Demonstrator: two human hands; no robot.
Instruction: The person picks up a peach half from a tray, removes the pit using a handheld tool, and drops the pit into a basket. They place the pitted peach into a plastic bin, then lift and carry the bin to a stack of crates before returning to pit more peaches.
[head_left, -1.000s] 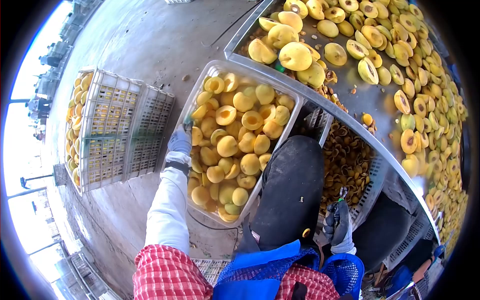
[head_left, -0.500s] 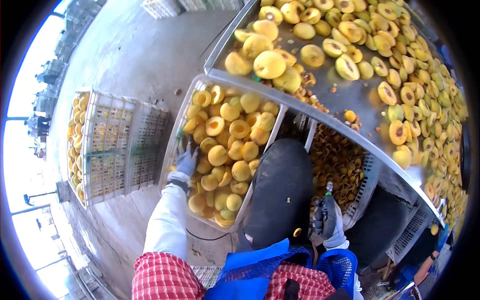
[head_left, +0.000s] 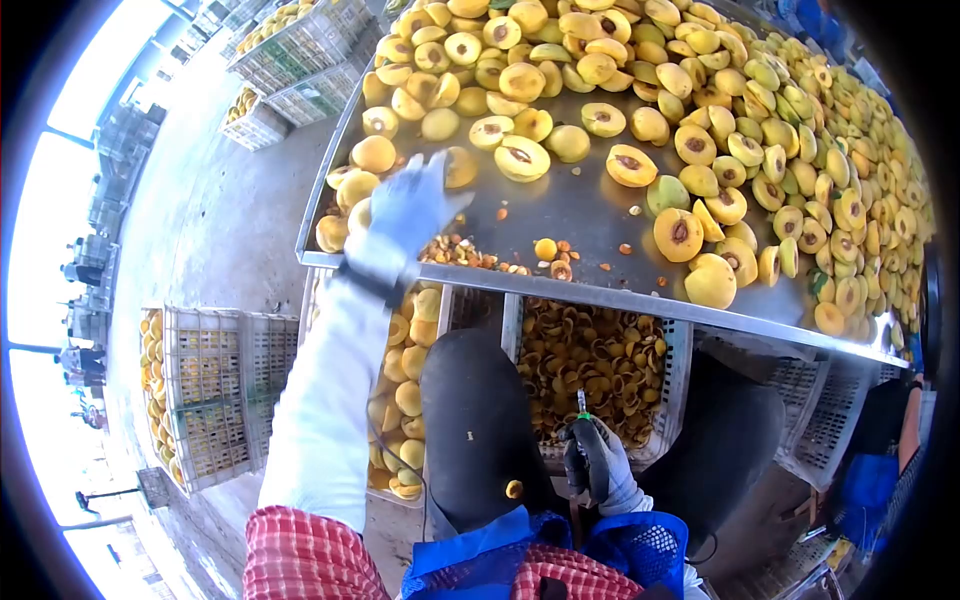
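Observation:
My left hand (head_left: 405, 210), in a pale glove, is over the near left corner of the metal table (head_left: 560, 215), with its fingers apart beside yellow fruit halves (head_left: 375, 153). Motion blurs it somewhat. Low in front of my body, my right hand (head_left: 597, 462), in a grey and black glove, is closed round a small tool (head_left: 582, 404) with a metal tip and a green part. Beyond that hand, a crate (head_left: 675, 385) holds many thin brown-orange scraps (head_left: 590, 365). Another crate of pitted halves (head_left: 408, 400) is partly hidden beneath my left forearm.
Piled halves (head_left: 800, 160) cover the table's far and right parts. Stacked fruit crates stand on the floor at left (head_left: 215, 390) and upper left (head_left: 300, 60). My knees flank the scrap crate. Part of another person (head_left: 870, 490) shows at lower right.
My left hand has moved up from the crate of pitted halves to the table's fruit. The view has shifted towards the table. My right hand still grips the tool.

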